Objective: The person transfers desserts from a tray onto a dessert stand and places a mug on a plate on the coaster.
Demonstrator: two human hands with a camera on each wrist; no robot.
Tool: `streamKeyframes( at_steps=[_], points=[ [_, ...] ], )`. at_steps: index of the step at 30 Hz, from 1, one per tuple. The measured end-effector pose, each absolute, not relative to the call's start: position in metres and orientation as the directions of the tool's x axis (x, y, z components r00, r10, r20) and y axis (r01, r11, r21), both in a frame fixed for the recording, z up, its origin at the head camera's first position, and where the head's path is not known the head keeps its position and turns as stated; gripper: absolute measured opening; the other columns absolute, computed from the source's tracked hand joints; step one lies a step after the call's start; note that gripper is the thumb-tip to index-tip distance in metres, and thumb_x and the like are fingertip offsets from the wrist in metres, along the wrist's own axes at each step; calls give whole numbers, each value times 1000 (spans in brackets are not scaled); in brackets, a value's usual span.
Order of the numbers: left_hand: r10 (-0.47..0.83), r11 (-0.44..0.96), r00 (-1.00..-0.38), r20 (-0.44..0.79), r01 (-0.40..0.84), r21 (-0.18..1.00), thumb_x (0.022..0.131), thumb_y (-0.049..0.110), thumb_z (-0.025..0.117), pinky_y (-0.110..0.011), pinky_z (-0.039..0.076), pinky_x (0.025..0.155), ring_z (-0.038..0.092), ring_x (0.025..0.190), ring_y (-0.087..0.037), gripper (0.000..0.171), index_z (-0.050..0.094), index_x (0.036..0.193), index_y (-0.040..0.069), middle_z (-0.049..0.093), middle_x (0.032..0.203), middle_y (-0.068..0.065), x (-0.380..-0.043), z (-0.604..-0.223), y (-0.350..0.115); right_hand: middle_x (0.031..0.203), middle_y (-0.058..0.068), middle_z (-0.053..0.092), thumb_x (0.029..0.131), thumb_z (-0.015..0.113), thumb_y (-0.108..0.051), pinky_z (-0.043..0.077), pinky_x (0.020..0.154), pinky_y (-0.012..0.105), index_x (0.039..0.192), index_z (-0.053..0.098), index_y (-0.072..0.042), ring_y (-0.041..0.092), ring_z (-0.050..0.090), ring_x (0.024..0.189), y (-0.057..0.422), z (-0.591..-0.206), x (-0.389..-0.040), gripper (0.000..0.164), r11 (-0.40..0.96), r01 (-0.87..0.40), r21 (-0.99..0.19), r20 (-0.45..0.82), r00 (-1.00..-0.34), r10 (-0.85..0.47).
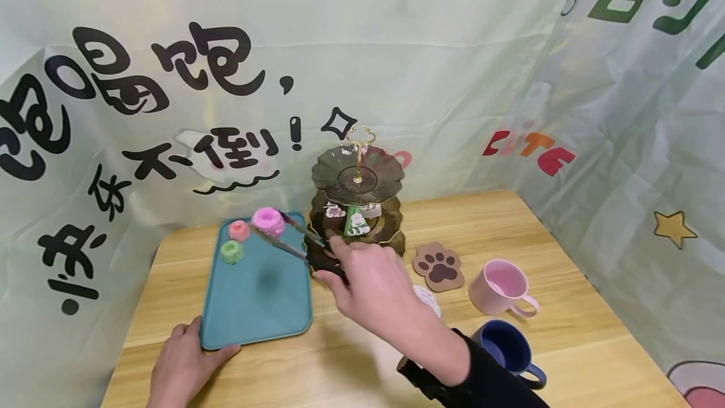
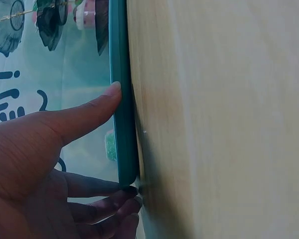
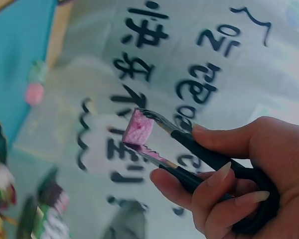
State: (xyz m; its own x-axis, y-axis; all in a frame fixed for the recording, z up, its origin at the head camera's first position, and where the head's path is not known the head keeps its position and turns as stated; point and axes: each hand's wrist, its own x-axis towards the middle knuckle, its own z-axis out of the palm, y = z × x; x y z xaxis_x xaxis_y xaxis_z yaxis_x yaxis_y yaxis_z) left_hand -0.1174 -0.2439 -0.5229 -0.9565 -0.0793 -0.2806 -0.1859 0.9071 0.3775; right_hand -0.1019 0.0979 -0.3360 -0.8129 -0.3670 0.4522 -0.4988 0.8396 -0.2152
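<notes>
My right hand grips scissor-style tongs by their black looped handles. Between the tong tips is a pink ring-shaped sweet, held above the far part of a blue tray. On the tray, at its far left, sit a smaller pink ring-shaped piece and a green one. My left hand holds the tray's near left corner, the thumb against the near rim and the fingers around the left side.
Behind my right hand stands a tiered dark glass stand with cake-like pieces on a lower plate. To the right lie a paw-shaped coaster and a white round piece, beside a pink mug and a blue mug.
</notes>
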Motion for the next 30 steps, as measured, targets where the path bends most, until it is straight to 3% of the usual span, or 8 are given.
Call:
streamKeyframes(
  at_steps=[6, 9, 13, 16, 18, 24, 28, 30],
  points=[
    [-80, 906, -955, -287, -189, 378, 75, 71, 85, -62, 53, 85, 61, 95, -44, 123, 43, 144, -21, 56, 108, -34, -116, -522, -246, 69, -4, 61, 96, 80, -39, 40, 44, 33, 118, 74, -5, 17, 57, 54, 131, -314, -90, 40, 867, -456, -198, 475, -819, -322],
    [-78, 908, -955, -287, -186, 375, 75, 72, 85, -62, 53, 85, 61, 96, -44, 123, 43, 144, -21, 56, 108, -34, -116, -523, -246, 79, 0, 70, 96, 81, -36, 46, 48, 36, 121, 74, -5, 17, 61, 59, 147, -306, -84, 41, 875, -430, -223, 468, -834, -291],
    [-74, 909, -956, -283, -181, 375, 74, 73, 85, -62, 53, 85, 61, 96, -44, 124, 44, 144, -21, 57, 109, -34, -116, -523, -246, 74, -3, 65, 97, 80, -33, 44, 49, 35, 117, 72, -8, 13, 54, 57, 166, -299, -81, 33, 886, -395, -241, 449, -855, -259],
    [-72, 908, -956, -284, -181, 377, 74, 73, 85, -62, 53, 85, 62, 96, -44, 124, 44, 144, -21, 57, 109, -34, -117, -523, -245, 64, -8, 49, 97, 80, -33, 36, 47, 32, 104, 66, -12, 12, 44, 52, 179, -296, -81, 26, 899, -369, -236, 437, -867, -241],
    [-71, 907, -955, -288, -182, 380, 74, 74, 85, -62, 53, 86, 62, 97, -45, 124, 44, 144, -21, 57, 110, -35, -117, -524, -245, 63, -9, 49, 97, 79, -33, 36, 47, 32, 101, 65, -12, 10, 42, 51, 187, -295, -82, 25, 906, -352, -233, 435, -871, -227],
    [-78, 903, -954, -290, -191, 384, 74, 72, 86, -63, 53, 87, 62, 99, -46, 124, 43, 144, -20, 57, 111, -35, -117, -524, -244, 59, -9, 54, 98, 78, -33, 34, 45, 34, 107, 70, -10, 11, 41, 46, 208, -294, -87, 26, 937, -276, -216, 423, -891, -165],
    [-83, 902, -957, -278, -190, 388, 73, 71, 87, -62, 53, 86, 62, 97, -44, 123, 44, 144, -20, 57, 110, -33, -117, -524, -244, 53, -8, 46, 98, 78, -32, 32, 45, 35, 115, 74, -7, 14, 39, 44, 218, -294, -93, 31, 944, -258, -206, 440, -886, -146],
    [-80, 901, -959, -271, -185, 391, 73, 71, 87, -62, 53, 85, 61, 96, -44, 122, 45, 143, -20, 57, 109, -32, -117, -524, -245, 51, -7, 41, 98, 78, -31, 30, 43, 34, 109, 73, -6, 14, 37, 43, 220, -294, -96, 28, 944, -270, -191, 462, -873, -156]
  ],
)
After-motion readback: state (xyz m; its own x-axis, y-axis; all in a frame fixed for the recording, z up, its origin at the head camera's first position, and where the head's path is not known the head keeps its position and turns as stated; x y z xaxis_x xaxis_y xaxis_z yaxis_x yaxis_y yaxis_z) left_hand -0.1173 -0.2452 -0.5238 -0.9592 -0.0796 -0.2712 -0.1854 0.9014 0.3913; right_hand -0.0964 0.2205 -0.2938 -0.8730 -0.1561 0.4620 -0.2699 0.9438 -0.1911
